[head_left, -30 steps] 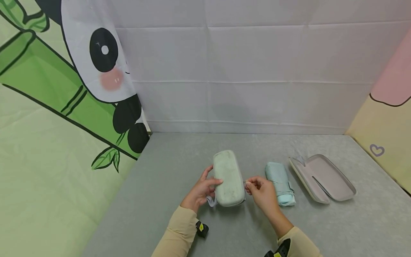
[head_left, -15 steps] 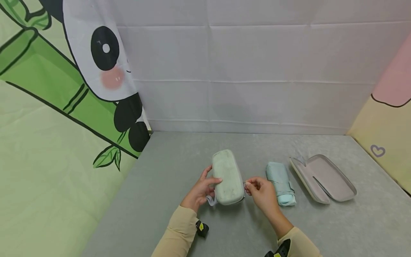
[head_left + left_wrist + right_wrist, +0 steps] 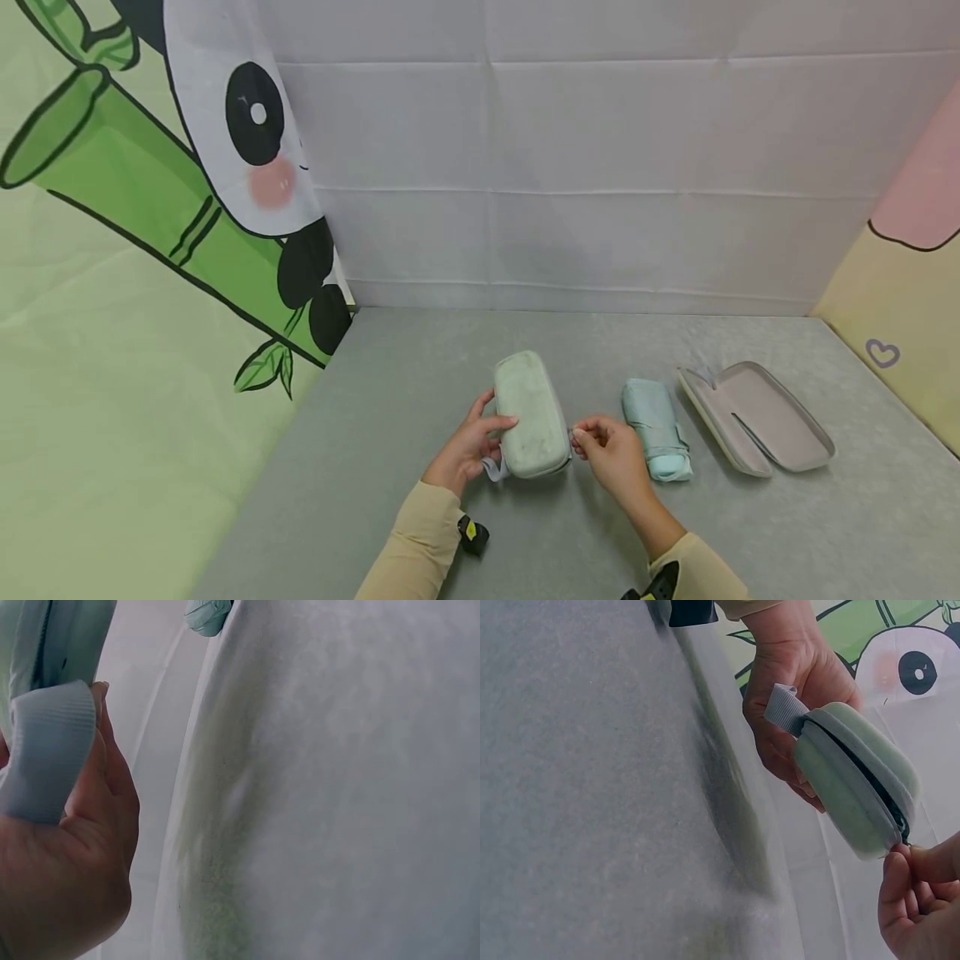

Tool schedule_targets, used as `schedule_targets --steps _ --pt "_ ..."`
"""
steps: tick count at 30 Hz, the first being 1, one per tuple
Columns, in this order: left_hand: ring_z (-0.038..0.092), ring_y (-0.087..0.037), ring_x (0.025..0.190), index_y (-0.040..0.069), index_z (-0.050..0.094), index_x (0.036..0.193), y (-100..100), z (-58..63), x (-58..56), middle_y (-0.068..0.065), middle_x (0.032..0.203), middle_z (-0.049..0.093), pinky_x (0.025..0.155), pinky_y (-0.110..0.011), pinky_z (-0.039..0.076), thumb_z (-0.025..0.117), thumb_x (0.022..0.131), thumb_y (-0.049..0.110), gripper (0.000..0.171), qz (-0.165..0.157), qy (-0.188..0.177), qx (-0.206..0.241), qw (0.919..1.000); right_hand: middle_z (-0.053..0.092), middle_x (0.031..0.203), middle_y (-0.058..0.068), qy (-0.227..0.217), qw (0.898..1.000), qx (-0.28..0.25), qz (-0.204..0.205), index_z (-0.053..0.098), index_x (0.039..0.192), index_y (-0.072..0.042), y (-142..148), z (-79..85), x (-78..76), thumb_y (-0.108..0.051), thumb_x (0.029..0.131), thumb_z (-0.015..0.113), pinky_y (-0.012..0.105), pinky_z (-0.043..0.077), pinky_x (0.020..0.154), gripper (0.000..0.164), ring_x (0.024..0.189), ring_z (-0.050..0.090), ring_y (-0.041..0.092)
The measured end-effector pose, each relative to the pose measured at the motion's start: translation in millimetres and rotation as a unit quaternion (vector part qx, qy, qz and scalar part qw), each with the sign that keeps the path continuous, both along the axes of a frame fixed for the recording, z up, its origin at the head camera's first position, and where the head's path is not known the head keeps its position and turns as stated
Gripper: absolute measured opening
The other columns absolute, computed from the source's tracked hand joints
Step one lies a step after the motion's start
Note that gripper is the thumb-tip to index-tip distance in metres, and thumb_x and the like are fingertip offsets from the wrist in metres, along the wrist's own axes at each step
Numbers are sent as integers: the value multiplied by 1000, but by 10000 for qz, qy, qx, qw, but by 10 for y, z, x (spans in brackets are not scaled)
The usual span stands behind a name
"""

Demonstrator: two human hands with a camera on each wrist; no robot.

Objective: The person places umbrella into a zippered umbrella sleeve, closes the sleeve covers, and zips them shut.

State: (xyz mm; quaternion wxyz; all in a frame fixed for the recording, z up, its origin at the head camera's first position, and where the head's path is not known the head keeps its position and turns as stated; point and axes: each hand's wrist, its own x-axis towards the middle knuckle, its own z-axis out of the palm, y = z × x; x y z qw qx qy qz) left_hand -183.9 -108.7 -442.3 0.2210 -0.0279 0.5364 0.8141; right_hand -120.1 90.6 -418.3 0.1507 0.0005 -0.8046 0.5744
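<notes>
Since the earlier head view, we find the printed cloth (image 3: 135, 333) displaced rightward against the grey table (image 3: 405, 358), and the pale green case (image 3: 532, 417) shifted only slightly. With the case held above the table, we judge that it could twist or slip — the cause being a pull from the right hand (image 3: 613, 454) stronger than the brace of the left hand (image 3: 467, 446). The zip track (image 3: 866, 772) could also jam under a sideways pull. We locate the case between both hands: the left clamps its left side, thumb across the upper face; the right pinches, thumb and finger together, at the opposite edge — apparently on the zip pull, mostly hidden by the fingertips.
</notes>
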Motion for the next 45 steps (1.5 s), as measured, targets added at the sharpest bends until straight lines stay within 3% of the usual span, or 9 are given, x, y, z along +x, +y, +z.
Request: schedule_targets --steps 8,14,22,30,38,45 --pt "65 -20 73 20 18 148 -32 -31 15 -16 106 53 61 -32 53 62 86 4 77 2 22 -21 10000 62 66 11 2 10000 25 79 64 78 8 -40 41 48 7 83 65 21 49 52 5 57 58 12" --pt "65 -21 73 20 17 148 -52 -54 12 -16 106 53 62 -33 53 62 86 4 78 10 16 -19 10000 60 61 4 508 9986 114 107 63 74 5 -45 -63 28 9 80 65 23 48 48 8 53 55 9" --pt "64 -22 79 19 17 148 -80 -62 21 -19 113 51 66 -34 53 63 86 6 78 108 -7 -4 9999 61 66 8 -44 9999 -13 111 64 78 5 -68 -51 38 6 83 65 23 49 53 5 57 57 11" --pt "63 -22 78 21 17 148 -75 -97 -7 -19 116 49 67 -35 52 61 87 5 77 367 -151 -10 9992 62 67 9 -56 9999 -12 157 65 80 6 -92 -38 47 5 83 65 21 49 53 4 58 58 11" --pt "63 -27 86 20 17 147 -120 -143 29 -22 129 45 73 -38 52 71 81 14 86 338 196 134 9991 62 65 7 -43 9999 23 89 65 78 6 -110 -70 35 6 83 64 23 50 53 5 57 58 11" --pt "60 -29 89 19 13 148 -121 -115 -6 -23 139 33 71 -37 51 62 86 6 80 430 -265 88 9987 61 66 7 -185 9998 47 61 65 78 5 -128 -66 47 6 84 64 24 49 54 6 59 58 13"
